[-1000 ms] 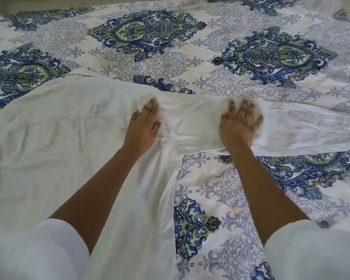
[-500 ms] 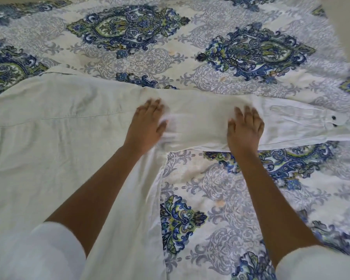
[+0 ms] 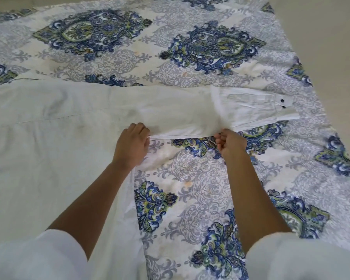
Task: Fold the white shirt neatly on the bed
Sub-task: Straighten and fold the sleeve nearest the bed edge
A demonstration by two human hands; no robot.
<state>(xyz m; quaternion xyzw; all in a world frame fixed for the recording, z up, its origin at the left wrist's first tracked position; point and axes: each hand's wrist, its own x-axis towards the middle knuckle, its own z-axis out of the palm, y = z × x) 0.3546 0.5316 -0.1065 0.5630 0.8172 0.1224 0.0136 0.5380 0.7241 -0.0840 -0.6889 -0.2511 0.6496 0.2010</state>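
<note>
Here the white shirt lies spread on the bed, its sleeve stretched out to my right. My left hand pinches the sleeve's near edge by the armpit; my right hand, fingers curled, grips that same edge farther toward the cuff.

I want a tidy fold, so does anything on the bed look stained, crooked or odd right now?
Yes: the bedsheet has faint orange-brown spots, clearest between the forearms and near the top. The white shirt looks clean but wrinkled, its sleeve lying outstretched, not folded in yet, with the left hand and right hand pinching its near edge.
</note>
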